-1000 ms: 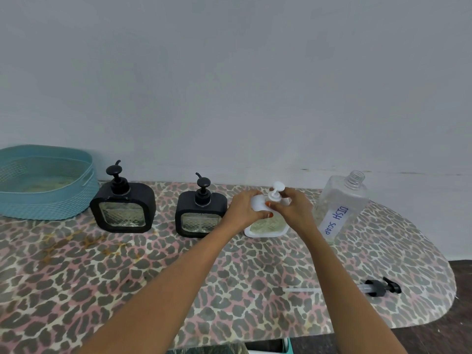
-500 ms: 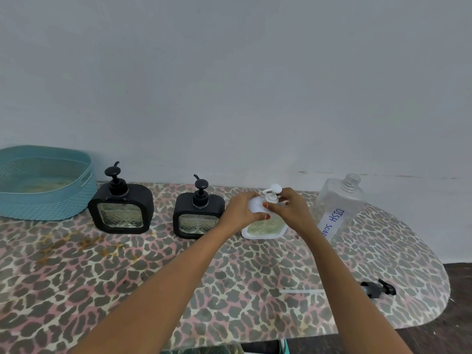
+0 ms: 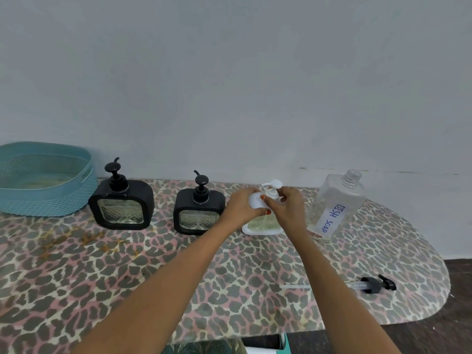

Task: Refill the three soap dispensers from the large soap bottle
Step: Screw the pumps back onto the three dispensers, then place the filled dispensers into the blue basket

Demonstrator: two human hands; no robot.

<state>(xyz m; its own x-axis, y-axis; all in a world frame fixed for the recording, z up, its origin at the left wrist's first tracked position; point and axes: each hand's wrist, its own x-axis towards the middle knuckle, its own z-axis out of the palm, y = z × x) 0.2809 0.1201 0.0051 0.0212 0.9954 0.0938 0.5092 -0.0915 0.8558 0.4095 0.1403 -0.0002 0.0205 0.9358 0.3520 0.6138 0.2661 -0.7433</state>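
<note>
Both hands have barely shifted on the white dispenser (image 3: 260, 222). Left hand (image 3: 241, 208) fingers clamp its body, right hand (image 3: 287, 209) fingers pinch the white pump (image 3: 272, 188). It stands on the counter (image 3: 153, 264) between a black dispenser (image 3: 198, 213) and the uncapped soap bottle (image 3: 334, 206).

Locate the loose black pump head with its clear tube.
In the head view, the black pump head with its clear tube lies flat on the leopard-print table, at the front right near the edge, in front of the clear "DISH SOAP" bottle.
</note>
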